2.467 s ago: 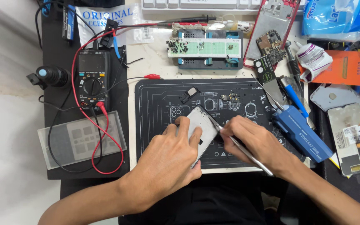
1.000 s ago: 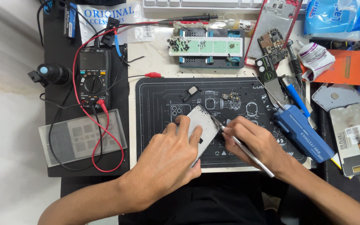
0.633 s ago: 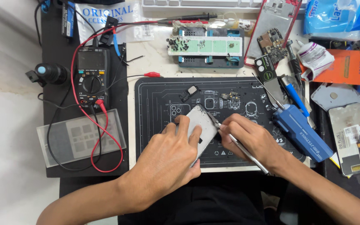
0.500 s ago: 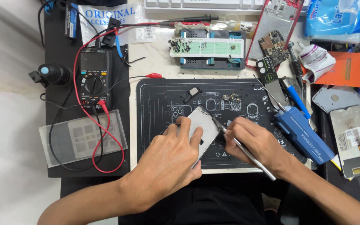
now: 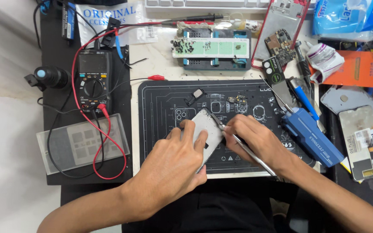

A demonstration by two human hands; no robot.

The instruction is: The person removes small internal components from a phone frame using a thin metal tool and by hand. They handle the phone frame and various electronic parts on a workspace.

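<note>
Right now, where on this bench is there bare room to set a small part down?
The pale surface left of the multimeter and clear plate is bare. The mat's left strip, between its edge and the left hand, is free. The right side is crowded: blue case, phone screen, tools.

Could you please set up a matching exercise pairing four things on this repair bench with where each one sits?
Things:
1. multimeter
2. metal tool
3. silver phone frame
4. blue case

Places:
A. held down by the left hand
B. lying to the right of the black work mat
C. gripped in the right hand
D. to the left of the mat, with red and black leads

Pairs: 1-D, 2-C, 3-A, 4-B
</note>
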